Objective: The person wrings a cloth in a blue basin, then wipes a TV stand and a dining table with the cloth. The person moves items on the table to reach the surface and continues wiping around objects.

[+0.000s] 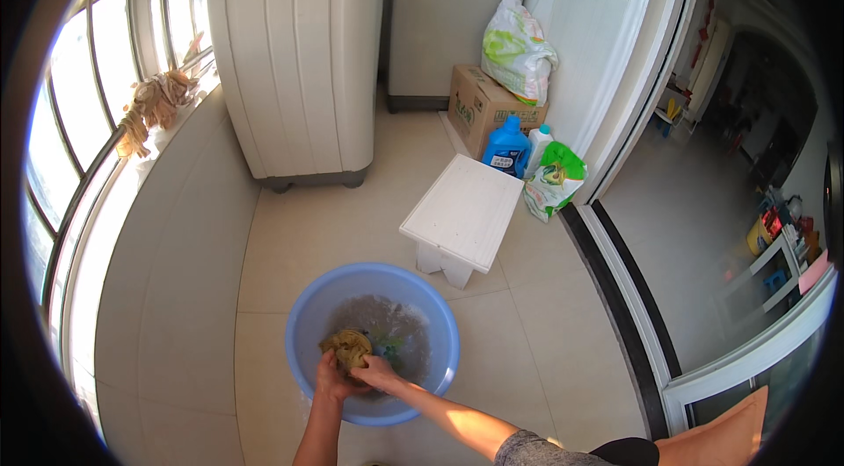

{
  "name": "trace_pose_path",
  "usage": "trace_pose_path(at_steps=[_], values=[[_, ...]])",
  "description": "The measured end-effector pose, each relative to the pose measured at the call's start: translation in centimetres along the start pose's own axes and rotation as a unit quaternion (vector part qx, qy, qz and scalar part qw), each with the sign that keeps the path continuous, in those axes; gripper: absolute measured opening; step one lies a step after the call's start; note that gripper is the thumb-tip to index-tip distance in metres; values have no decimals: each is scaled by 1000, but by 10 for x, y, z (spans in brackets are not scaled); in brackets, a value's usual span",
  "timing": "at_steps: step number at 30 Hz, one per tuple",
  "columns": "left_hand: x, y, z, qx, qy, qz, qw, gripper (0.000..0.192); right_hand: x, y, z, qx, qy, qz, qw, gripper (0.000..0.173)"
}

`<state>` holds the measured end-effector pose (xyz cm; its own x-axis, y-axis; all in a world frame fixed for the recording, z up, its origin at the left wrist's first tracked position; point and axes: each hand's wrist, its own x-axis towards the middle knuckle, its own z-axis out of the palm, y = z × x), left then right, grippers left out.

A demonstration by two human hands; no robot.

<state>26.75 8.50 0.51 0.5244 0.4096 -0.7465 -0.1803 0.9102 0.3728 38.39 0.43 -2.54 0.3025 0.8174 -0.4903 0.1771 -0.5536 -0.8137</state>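
Note:
A blue plastic basin (298, 308) on the tiled floor holds murky, slightly foamy water. Over its near left part, a bunched, wet yellow-brown cloth (347, 342) is held between both hands. My left hand (333, 378) grips it from the left and below. My right hand (374, 372) grips its right side, fingers on the folds. A printed green pattern, perhaps on the basin's bottom, shows to the right of the cloth. The underside of the cloth and some fingertips are hidden.
A white wooden stool (465, 209) stands beyond the basin, near a blue detergent bottle (508, 148), a cardboard box (484, 103) and plastic bags. Two washing machines stand behind. A barred window is on the left, a sliding-door track (620, 308) on the right.

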Motion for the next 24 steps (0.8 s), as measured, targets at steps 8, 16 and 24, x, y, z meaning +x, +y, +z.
trace_pose_path(at_steps=[8,16,24], values=[[46,7,-60,-115,-273,-65,953,33,-91,-91,22,-93,150,-326,929,40],[-16,-11,28,31,-68,96,993,44,21,-14,-62,-90,240,-47,965,61],[-14,-5,8,73,135,7,988,61,16,30,-24,-223,251,59,940,45]])
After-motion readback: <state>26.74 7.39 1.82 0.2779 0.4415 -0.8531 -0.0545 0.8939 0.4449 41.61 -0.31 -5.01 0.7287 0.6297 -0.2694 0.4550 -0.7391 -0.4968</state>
